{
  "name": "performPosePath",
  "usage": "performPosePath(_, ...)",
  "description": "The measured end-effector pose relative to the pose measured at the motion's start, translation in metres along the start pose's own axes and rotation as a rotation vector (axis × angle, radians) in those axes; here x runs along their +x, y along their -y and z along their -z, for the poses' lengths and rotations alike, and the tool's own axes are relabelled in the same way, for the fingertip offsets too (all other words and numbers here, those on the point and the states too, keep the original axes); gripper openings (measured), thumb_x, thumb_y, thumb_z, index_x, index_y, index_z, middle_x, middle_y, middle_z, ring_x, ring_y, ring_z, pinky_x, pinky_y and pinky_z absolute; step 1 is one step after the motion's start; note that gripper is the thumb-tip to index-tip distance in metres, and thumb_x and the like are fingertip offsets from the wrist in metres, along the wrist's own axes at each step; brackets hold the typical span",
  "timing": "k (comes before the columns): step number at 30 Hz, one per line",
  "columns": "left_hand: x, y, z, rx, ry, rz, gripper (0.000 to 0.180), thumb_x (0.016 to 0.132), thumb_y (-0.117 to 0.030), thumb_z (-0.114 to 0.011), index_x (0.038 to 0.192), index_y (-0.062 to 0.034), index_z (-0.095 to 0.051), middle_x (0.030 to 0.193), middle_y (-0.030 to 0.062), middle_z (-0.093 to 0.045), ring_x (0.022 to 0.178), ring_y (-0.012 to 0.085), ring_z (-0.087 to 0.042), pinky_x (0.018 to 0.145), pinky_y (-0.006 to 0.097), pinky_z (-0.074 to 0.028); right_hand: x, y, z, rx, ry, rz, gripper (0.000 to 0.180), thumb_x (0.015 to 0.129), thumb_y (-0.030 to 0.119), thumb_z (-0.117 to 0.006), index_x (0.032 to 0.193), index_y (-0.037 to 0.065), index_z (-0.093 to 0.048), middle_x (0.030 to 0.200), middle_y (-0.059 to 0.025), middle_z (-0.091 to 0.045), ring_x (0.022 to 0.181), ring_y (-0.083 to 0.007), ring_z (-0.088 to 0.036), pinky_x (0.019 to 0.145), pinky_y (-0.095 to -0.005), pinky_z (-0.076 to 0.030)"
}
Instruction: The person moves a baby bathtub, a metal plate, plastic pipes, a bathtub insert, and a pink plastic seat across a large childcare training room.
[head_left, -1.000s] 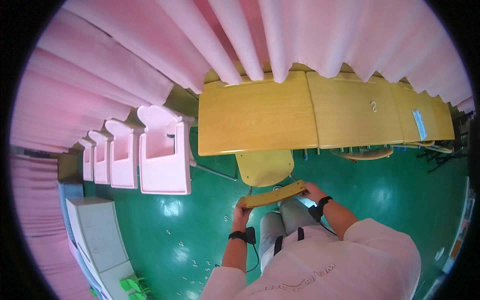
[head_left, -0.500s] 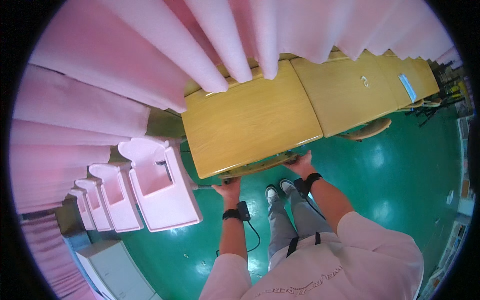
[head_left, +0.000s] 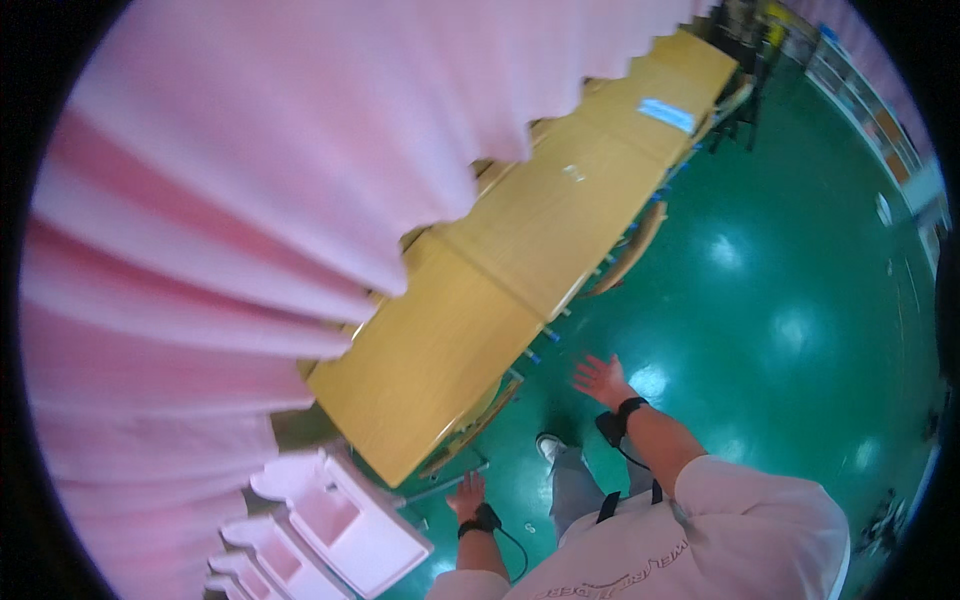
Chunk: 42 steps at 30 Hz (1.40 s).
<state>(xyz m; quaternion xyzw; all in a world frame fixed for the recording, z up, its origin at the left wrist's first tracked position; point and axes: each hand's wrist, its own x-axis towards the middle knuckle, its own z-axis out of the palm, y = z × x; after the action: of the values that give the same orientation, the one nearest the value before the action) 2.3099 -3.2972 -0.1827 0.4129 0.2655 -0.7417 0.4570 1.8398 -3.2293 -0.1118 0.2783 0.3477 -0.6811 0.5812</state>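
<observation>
Through the head view, my only feed, I see both hands released: the left hand has its fingers apart and nothing in it, just beside the near wooden chair, and I cannot tell whether it touches any part of it. The right hand is spread wide and bare, apart from that chair, over the green floor. The chair's curved back lies along the near edge of the wooden bench, its seat hidden from me under the top. Crowding the left side, a row of pink high chairs stands close to the bench's corner. A pink curtain hangs across my upper left and cuts off the bench's far edge. Farther along, a 2nd wooden chair sits against the bench, which carries a small white piece and a light-blue sheet. Past its far end I make out dark, blurred clutter and a white shelf.
</observation>
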Motion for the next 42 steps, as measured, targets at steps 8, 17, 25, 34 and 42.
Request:
performPosePath(8, 0.031, 0.212, -0.088, 0.996, -0.225, -0.002, 0.039, 0.087, -0.038, -0.038, 0.113, -0.0101, -0.047, 0.116, 0.0088, -0.048, 0.106, 0.0288, -0.047, 0.088, 0.048, -0.038, -0.106, 0.228, 0.19, 0.205, -0.197, 0.445, 0.037, 0.091, 0.035, -0.035, 0.11, 0.006, -0.048, 0.121, -0.014, -0.052, 0.106, -0.0343, -0.048, 0.09, -0.0484, -0.039)
performPosePath(17, 0.025, 0.541, -0.284, 1.62, 0.242, 0.106, 0.024, 0.085, -0.024, -0.046, 0.102, -0.0076, -0.048, 0.096, 0.0089, -0.057, 0.085, 0.0279, -0.057, 0.074, 0.042, -0.048, -0.271, 0.455, 0.309, 0.246, -0.267, 0.619, 0.025, 0.087, 0.026, -0.042, 0.101, 0.009, -0.052, 0.104, -0.009, -0.059, 0.093, -0.0283, -0.055, 0.081, -0.0403, -0.044)
performPosePath(25, 0.004, 0.831, -0.346, 1.526, 0.456, 0.337, 0.013, 0.086, -0.018, -0.049, 0.094, -0.0074, -0.052, 0.093, 0.0074, -0.057, 0.084, 0.0261, -0.055, 0.078, 0.042, -0.046, -0.336, 0.621, 0.39, 0.533, -0.363, 0.815, 0.022, 0.088, 0.025, -0.042, 0.098, 0.009, -0.053, 0.098, -0.0075, -0.061, 0.093, -0.0283, -0.056, 0.083, -0.0414, -0.044)
performPosePath(34, 0.093, 1.141, -0.401, 1.556, 0.368, 0.556, 0.013, 0.084, -0.019, -0.05, 0.09, -0.0089, -0.056, 0.088, 0.0049, -0.06, 0.08, 0.0244, -0.056, 0.076, 0.041, -0.046, -0.336, 0.781, 0.476, 0.744, -0.44, 0.868, 0.026, 0.087, 0.026, -0.045, 0.105, 0.008, -0.051, 0.101, -0.0069, -0.059, 0.093, -0.0267, -0.054, 0.083, -0.0401, -0.043)
performPosePath(42, 0.097, 1.446, -0.494, 1.807, 0.463, 0.649, 0.016, 0.084, -0.021, -0.052, 0.093, -0.0084, -0.056, 0.09, 0.0069, -0.06, 0.08, 0.0263, -0.059, 0.073, 0.041, -0.049, -0.38, 0.956, 0.513, 0.824, -0.619, 1.017, 0.024, 0.085, 0.026, -0.048, 0.101, 0.009, -0.054, 0.101, -0.0062, -0.059, 0.091, -0.0251, -0.055, 0.08, -0.0383, -0.045)
